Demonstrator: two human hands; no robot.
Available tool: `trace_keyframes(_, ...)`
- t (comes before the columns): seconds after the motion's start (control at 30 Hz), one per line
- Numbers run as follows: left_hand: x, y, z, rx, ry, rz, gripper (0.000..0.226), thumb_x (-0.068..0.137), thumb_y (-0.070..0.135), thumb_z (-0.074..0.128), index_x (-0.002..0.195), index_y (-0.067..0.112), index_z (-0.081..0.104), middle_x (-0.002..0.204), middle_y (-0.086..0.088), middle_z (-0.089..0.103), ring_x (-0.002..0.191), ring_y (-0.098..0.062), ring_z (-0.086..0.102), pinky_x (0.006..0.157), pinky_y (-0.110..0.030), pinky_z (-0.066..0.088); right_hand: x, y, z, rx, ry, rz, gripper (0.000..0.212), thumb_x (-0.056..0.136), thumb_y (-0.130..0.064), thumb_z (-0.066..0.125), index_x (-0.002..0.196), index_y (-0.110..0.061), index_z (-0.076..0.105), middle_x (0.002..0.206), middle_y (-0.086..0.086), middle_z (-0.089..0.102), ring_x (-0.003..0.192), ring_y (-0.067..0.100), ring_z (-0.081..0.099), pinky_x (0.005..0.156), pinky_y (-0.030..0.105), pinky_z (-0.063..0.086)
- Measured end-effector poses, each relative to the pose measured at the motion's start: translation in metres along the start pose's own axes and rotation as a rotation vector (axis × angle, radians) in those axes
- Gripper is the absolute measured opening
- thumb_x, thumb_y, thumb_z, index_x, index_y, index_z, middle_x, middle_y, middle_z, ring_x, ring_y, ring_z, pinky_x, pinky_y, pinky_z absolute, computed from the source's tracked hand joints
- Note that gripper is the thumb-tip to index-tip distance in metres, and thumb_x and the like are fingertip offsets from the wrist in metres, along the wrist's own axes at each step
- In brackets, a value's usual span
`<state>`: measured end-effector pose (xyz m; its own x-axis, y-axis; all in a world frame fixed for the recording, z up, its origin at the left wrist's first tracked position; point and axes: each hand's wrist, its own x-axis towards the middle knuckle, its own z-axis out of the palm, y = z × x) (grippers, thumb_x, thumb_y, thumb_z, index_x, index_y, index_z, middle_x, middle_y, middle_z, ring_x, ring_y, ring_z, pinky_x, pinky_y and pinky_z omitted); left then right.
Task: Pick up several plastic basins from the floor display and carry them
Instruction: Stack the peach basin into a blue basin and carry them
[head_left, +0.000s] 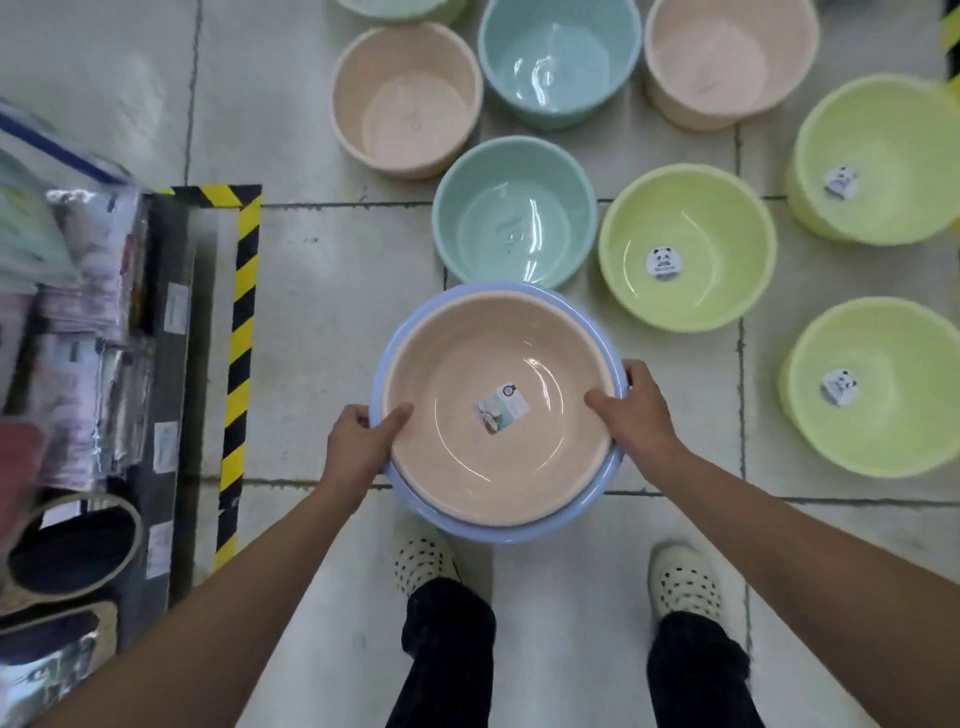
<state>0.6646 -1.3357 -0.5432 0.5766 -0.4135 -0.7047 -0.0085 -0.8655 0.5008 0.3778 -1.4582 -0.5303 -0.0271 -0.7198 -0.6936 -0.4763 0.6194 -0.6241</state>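
Left hand (358, 441) is clamped on the left rim of the blue basin (519, 532), thumb hooked inside the peach basin (467, 467) nested in it. Right hand (631, 410) is clamped likewise on the right rim. The stack is held level, above the perforated shoes (684, 579). Just beyond the blue basin a teal basin (514, 213) is set on the tiled floor (332, 291). Beyond-right, a yellow-green basin (685, 291) is seen. Left of the blue basin, hazard tape (241, 322) is run along a shelf base.
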Motion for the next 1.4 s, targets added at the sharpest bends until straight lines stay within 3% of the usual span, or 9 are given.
trace_keyframes(0.2,-0.087,0.097,0.081,0.088,-0.143,0.112,0.044,0.08,0.046,0.079,0.097,0.011,0.057,0.088,-0.003,0.063,0.074,-0.017,0.064,0.057,-0.03,0.05,-0.029,0.003,-0.148,0.033,0.154,0.022,0.036,0.087,-0.014,0.069,0.118,-0.02,0.053,0.091,-0.009,0.058,0.085,0.019,0.057,0.062,0.022,0.041)
trace_keyframes(0.4,-0.172,0.168,0.172,0.218,-0.271,0.253,0.041,0.078,0.044,0.081,0.091,0.015,0.054,0.087,-0.002,0.064,0.074,-0.018,0.065,0.057,-0.031,0.05,-0.066,0.051,-0.284,0.093,0.259,0.077,0.038,0.089,-0.011,0.07,0.124,-0.008,0.056,0.102,0.003,0.058,0.092,0.024,0.056,0.078,0.031,0.041)
trace_keyframes(0.5,-0.212,0.194,0.217,0.286,-0.314,0.307,0.041,0.079,0.04,0.081,0.095,0.012,0.056,0.088,-0.002,0.064,0.072,-0.016,0.064,0.051,-0.027,0.048,-0.084,0.079,-0.338,0.144,0.308,0.11,0.038,0.09,-0.012,0.07,0.125,-0.007,0.056,0.104,0.004,0.058,0.092,0.023,0.055,0.074,0.031,0.042)
trace_keyframes(0.63,-0.256,0.217,0.277,0.372,-0.339,0.357,0.038,0.078,0.04,0.082,0.089,0.014,0.056,0.085,0.0,0.064,0.073,-0.018,0.064,0.056,-0.029,0.049,-0.106,0.114,-0.4,0.227,0.347,0.168,0.035,0.089,-0.014,0.07,0.121,-0.01,0.058,0.101,0.003,0.061,0.09,0.022,0.059,0.063,0.028,0.043)
trace_keyframes(0.8,-0.302,0.235,0.345,0.49,-0.377,0.387,0.041,0.079,0.041,0.081,0.095,0.01,0.059,0.085,0.0,0.064,0.073,-0.016,0.062,0.058,-0.026,0.045,-0.113,0.152,-0.473,0.252,0.355,0.199,0.024,0.089,-0.014,0.069,0.109,-0.016,0.055,0.087,-0.009,0.057,0.075,0.004,0.054,0.057,0.021,0.039)
trace_keyframes(0.93,-0.331,0.245,0.387,0.497,-0.393,0.388,0.039,0.08,0.038,0.081,0.095,0.009,0.06,0.085,0.003,0.064,0.075,-0.013,0.061,0.059,-0.023,0.043,-0.113,0.167,-0.521,0.24,0.326,0.216,0.027,0.09,-0.017,0.07,0.111,-0.018,0.054,0.092,-0.008,0.058,0.085,0.017,0.058,0.069,0.032,0.046)
trace_keyframes(1.13,-0.352,0.263,0.43,0.495,-0.406,0.395,0.037,0.082,0.036,0.079,0.097,0.009,0.058,0.083,0.004,0.06,0.071,-0.006,0.057,0.056,-0.02,0.04,-0.101,0.179,-0.561,0.234,0.35,0.248,0.026,0.09,-0.017,0.07,0.112,-0.011,0.057,0.1,0.005,0.061,0.089,0.025,0.06,0.067,0.034,0.047)
trace_keyframes(1.27,-0.344,0.268,0.443,0.487,-0.418,0.379,0.038,0.082,0.038,0.079,0.097,0.011,0.056,0.085,0.004,0.06,0.073,-0.008,0.058,0.057,-0.022,0.042,-0.087,0.183,-0.567,0.257,0.336,0.252,0.027,0.089,-0.017,0.071,0.111,-0.02,0.055,0.101,0.001,0.062,0.092,0.023,0.06,0.069,0.033,0.048)
trace_keyframes(1.4,-0.324,0.268,0.451,0.45,-0.408,0.328,0.036,0.082,0.036,0.079,0.095,0.011,0.056,0.087,0.0,0.062,0.075,-0.013,0.06,0.059,-0.025,0.044,-0.069,0.184,-0.565,0.263,0.265,0.262,0.033,0.089,-0.02,0.073,0.119,-0.017,0.058,0.107,0.002,0.064,0.093,0.018,0.061,0.07,0.031,0.048)
